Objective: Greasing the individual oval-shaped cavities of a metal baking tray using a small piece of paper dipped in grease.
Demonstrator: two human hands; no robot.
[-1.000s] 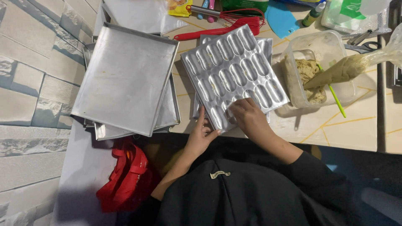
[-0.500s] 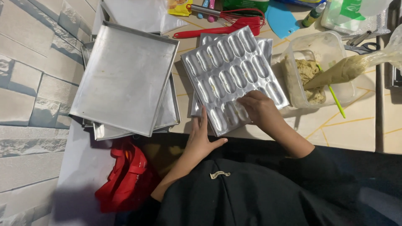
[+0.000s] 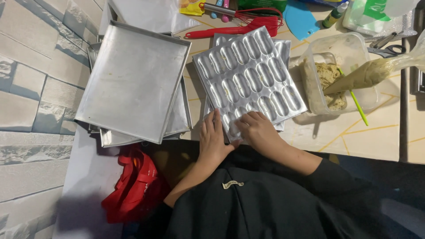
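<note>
Since the earlier frame the right hand (image 3: 259,130) has slid to the mould tray's (image 3: 250,75) near edge beside the left hand (image 3: 213,141); both lie flat, gripping nothing. Flat trays (image 3: 133,79) crowd the left.

A shiny metal baking mould (image 3: 248,79) with three rows of oblong hollows lies flat and skewed on the table's near edge, stacked on similar trays, right of flat baking trays.

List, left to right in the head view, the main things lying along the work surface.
Flat metal baking tray → moulded metal tray with oval cavities, with the left hand and right hand on its near edge → clear plastic tub of dough → filled piping bag.
</note>
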